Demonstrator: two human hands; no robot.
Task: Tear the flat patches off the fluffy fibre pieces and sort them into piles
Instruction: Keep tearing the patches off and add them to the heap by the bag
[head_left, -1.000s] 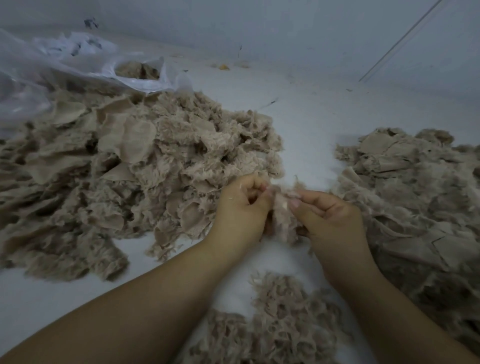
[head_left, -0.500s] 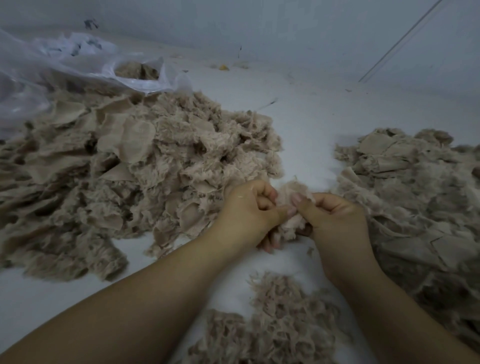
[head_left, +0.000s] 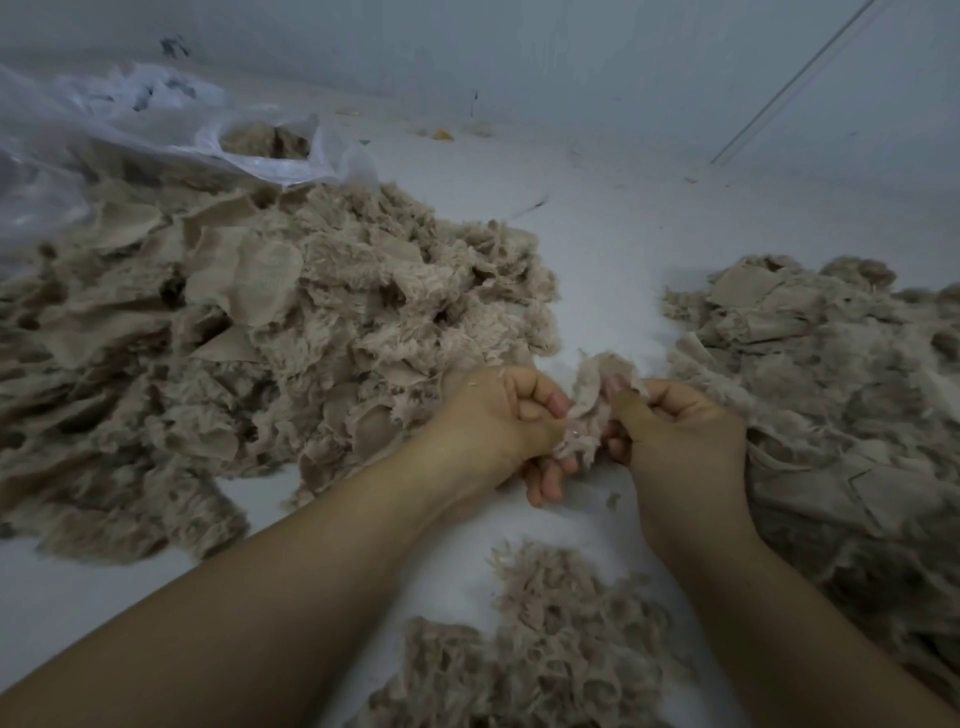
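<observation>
A small beige fluffy fibre piece (head_left: 592, 400) is held up between both hands above the white floor. My left hand (head_left: 493, 426) pinches its left edge with curled fingers. My right hand (head_left: 675, 441) pinches its right edge, thumb on top. A big heap of fluffy pieces with flat patches (head_left: 249, 332) lies to the left. A pile showing many flat patches (head_left: 841, 395) lies to the right. A smaller pile of fluffy scraps (head_left: 545, 649) sits near me, between my forearms.
A clear plastic bag (head_left: 130, 135) holding more fibre lies at the back left behind the big heap. A pale wall runs along the back. White floor (head_left: 613, 249) shows between the piles. A few small scraps lie near the wall.
Both hands have shifted slightly right and reworked their hold on the piece. It now sticks up more between the fingers, and the hands sit a little further apart.
</observation>
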